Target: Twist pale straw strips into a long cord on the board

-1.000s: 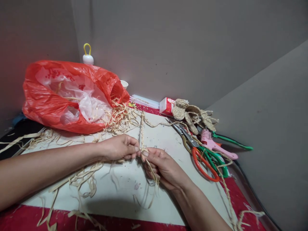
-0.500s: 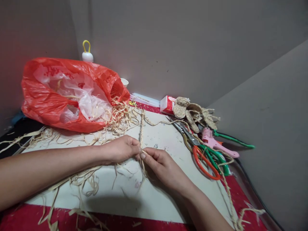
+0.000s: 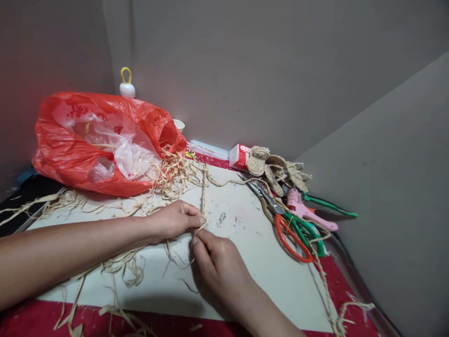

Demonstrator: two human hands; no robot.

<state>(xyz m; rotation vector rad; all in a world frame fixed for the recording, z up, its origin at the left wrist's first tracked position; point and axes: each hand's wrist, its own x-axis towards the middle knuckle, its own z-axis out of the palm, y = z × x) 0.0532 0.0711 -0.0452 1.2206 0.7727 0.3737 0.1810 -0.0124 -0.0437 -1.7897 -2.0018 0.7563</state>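
A thin braided straw cord (image 3: 204, 192) runs from the far edge of the white board down to my hands. My left hand (image 3: 177, 219) pinches its near end between thumb and fingers. Just below and to the right, my right hand (image 3: 219, 262) is closed on a straw strand at the same spot, its thumb pressed against the fingers. The two hands nearly touch, and the fingertips partly hide the strand ends. Loose straw strands (image 3: 131, 271) lie under and in front of my left forearm.
A red plastic bag (image 3: 91, 180) spilling straw stands at the back left. To the right lie orange-handled scissors (image 3: 293, 245), a pink glue gun (image 3: 303, 210), coiled straw pieces (image 3: 257, 161) and a red-and-white box (image 3: 239, 157). A white board (image 3: 242, 276) covers the red cloth.
My right hand has shifted down and left, turning so its back faces up, with the strand drawn below my left hand. My left hand stays pinching the cord. The view has shifted slightly.
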